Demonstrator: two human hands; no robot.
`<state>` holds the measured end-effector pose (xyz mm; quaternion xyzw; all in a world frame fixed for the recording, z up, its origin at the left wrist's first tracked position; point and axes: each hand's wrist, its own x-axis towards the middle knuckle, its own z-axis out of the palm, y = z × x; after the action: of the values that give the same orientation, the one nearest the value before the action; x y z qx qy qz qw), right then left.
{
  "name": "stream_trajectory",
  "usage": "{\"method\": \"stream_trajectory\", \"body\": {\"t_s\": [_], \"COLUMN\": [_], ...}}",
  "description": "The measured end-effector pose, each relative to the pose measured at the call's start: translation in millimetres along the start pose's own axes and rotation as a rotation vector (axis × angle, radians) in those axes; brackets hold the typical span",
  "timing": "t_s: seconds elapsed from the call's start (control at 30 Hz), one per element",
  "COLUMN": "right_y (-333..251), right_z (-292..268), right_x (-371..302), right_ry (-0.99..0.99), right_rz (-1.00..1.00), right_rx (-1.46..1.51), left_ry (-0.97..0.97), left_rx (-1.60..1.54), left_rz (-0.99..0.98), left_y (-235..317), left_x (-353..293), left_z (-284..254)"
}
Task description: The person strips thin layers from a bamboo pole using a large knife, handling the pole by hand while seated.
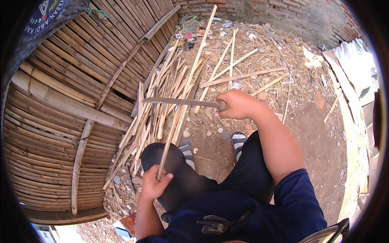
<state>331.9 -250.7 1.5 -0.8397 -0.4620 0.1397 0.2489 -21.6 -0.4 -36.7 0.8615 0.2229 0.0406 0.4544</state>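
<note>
Near my left knee, my left hand (156, 182) is closed around the near end of a long bamboo strip (189, 81), which slants up and away across the pile. My right hand (235, 104) grips the handle of a machete (182, 101), its dark blade pointing left. In this view the blade crosses over the strip; I cannot tell whether they touch. Below and to the left lies a heap of split bamboo strips (139, 129), partly hidden by my left knee.
A woven bamboo wall (60, 97) stands close on the left. More loose strips (247, 75) lie crossed on the littered ground ahead. A brick wall (291, 18) closes the far side. White sheeting (356, 67) and boards line the right edge.
</note>
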Motion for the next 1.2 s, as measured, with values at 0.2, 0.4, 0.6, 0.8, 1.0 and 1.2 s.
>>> {"method": "stream_trajectory", "body": {"t_s": [0.2,0.4,0.6,0.8,1.0,1.2], "right_y": [-40,20,22,-31,-12,19], "right_z": [16,7,6,36,24,24], "right_x": [6,19,13,10,21,25], "right_ry": [-0.254,0.075,0.108,-0.166,-0.11,0.269], "right_rz": [-0.126,-0.004,0.025,-0.202,-0.12,0.083], "right_rx": [-0.044,0.072,0.1,-0.083,0.014,0.182], "left_ry": [0.021,0.003,0.005,0.028,0.031,0.044], "left_rx": [-0.004,0.02,0.042,0.075,0.046,0.062], "left_rz": [-0.002,-0.004,-0.001,-0.001,0.017,-0.004], "left_y": [-4,4,8,11,0,10], "left_x": [-3,-2,0,-1,-3,0], "left_z": [-2,-1,1,2,0,2]}}
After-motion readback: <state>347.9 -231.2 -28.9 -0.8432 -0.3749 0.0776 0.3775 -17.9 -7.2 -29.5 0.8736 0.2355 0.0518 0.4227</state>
